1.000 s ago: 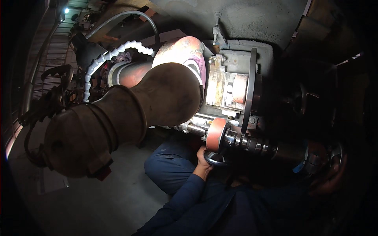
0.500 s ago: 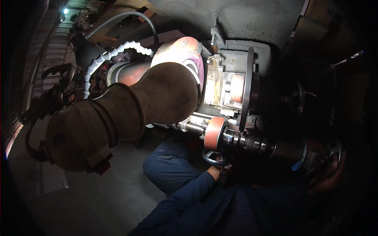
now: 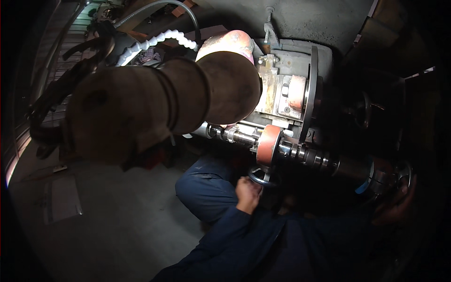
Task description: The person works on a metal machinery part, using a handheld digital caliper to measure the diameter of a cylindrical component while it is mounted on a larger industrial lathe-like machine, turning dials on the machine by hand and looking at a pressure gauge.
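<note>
A chrome handwheel point(image 3: 265, 181) sits at the front of a grinding machine, below its orange ring point(image 3: 268, 144). My left hand point(image 3: 248, 193) is closed at this wheel's left edge, fingers curled in on its rim or handle. Far to the right, in deep shade, my right hand point(image 3: 394, 207) is at a second handwheel point(image 3: 407, 173), its fingers against the rim; their grip shows only dimly. Between the two wheels runs a shiny lobed shaft, which looks like a camshaft point(image 3: 310, 157), passing through the orange ring. Behind it stands a thin dark disc point(image 3: 308, 98), edge-on.
A big brown bulbous housing point(image 3: 117, 113) hangs close in front, hiding the machine's left part. A white segmented coolant hose point(image 3: 157, 40) and a grey flexible conduit point(image 3: 159, 3) arch behind it. A white sheet point(image 3: 63, 199) lies at lower left.
The view has shifted, so the machine appears further right and the brown housing has swung across. My left hand has moved round the front handwheel to its left side. My right hand stays at its wheel.
</note>
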Tool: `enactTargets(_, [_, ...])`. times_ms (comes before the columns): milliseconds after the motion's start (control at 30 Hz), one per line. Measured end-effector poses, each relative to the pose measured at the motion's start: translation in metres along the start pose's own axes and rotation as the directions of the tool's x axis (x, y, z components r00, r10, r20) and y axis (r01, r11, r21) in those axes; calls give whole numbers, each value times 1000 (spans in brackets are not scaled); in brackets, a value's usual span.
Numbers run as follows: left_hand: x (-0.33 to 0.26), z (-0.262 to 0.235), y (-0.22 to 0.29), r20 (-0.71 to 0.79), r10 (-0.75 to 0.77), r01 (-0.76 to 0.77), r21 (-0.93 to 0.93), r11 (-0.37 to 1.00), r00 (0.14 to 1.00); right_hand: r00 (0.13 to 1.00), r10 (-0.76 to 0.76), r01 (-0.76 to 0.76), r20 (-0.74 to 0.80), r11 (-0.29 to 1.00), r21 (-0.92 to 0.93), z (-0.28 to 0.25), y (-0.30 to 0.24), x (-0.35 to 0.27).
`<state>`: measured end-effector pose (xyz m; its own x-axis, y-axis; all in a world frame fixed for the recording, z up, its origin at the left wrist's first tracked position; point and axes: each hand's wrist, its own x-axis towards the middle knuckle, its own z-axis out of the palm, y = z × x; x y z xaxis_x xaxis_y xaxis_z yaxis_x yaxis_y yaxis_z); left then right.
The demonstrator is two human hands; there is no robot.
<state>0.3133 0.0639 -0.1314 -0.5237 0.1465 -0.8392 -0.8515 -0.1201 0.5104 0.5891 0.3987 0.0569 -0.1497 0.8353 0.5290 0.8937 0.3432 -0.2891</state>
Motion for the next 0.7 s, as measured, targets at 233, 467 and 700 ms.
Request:
enactTargets(233, [-89, 117, 198, 453, 872, -805, 439, -399, -185, 983, 183, -184, 18, 965, 187, 5, 9, -17])
enactTargets(467, [-131, 242, 378, 530, 848, -988, 143, -64, 22, 955, 273, -296, 116, 904, 308, 5, 4, -14])
enactTargets(700, [-49, 298, 503, 552, 717, -900, 178, 399, 427, 974, 215, -228, 76, 919, 321, 6, 7, -12])
